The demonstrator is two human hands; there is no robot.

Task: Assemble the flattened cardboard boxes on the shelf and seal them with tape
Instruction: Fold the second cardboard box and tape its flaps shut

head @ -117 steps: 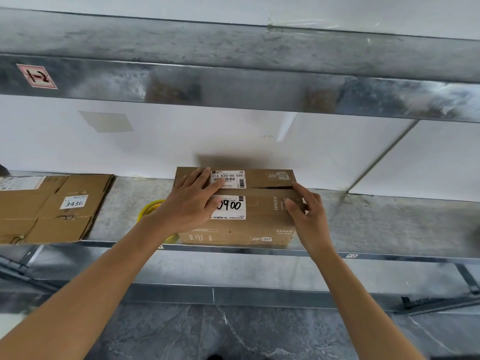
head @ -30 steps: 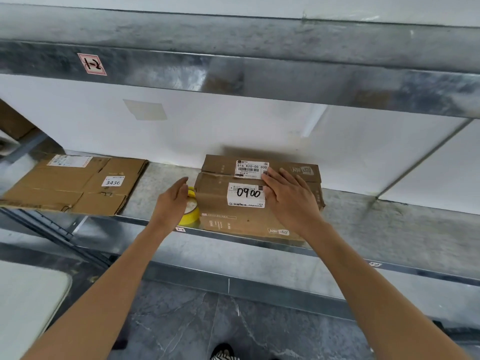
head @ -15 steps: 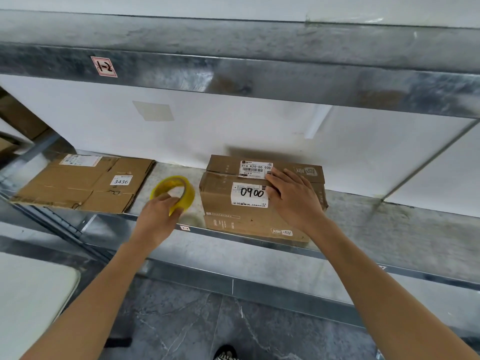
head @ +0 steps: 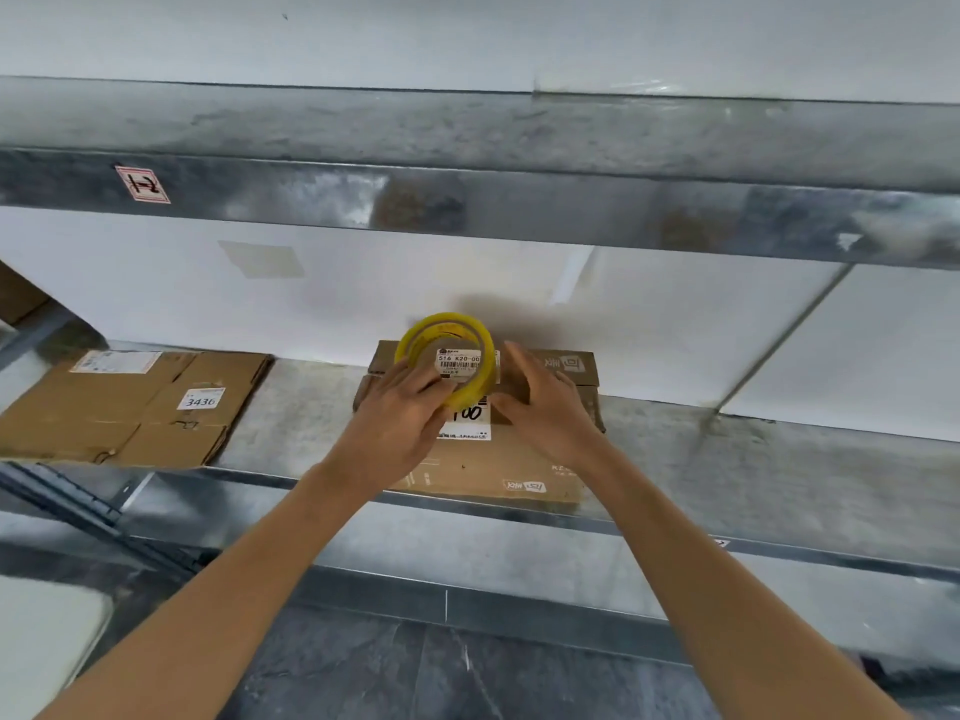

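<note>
A folded-up brown cardboard box (head: 498, 470) with white labels stands on the metal shelf (head: 753, 459) at its front edge. My left hand (head: 400, 407) grips a yellow roll of tape (head: 483, 345) and holds it upright over the box's top. Just right of the roll, above the box, my right hand (head: 545, 402) hovers with fingers spread and relaxed, holding nothing. Flattened cardboard boxes (head: 130, 407) lie on the shelf to the left, one labelled 3436.
An upper metal shelf beam (head: 519, 200) runs across overhead. A white wall stands behind the shelf. To the right of the box lies bare shelf surface. Below are a lower rail and grey stone floor (head: 415, 667). A pale surface (head: 41, 641) shows at bottom left.
My left hand picked up the tape roll from beside the box and carried it right, over the box top. My right hand lifted off the box's top.
</note>
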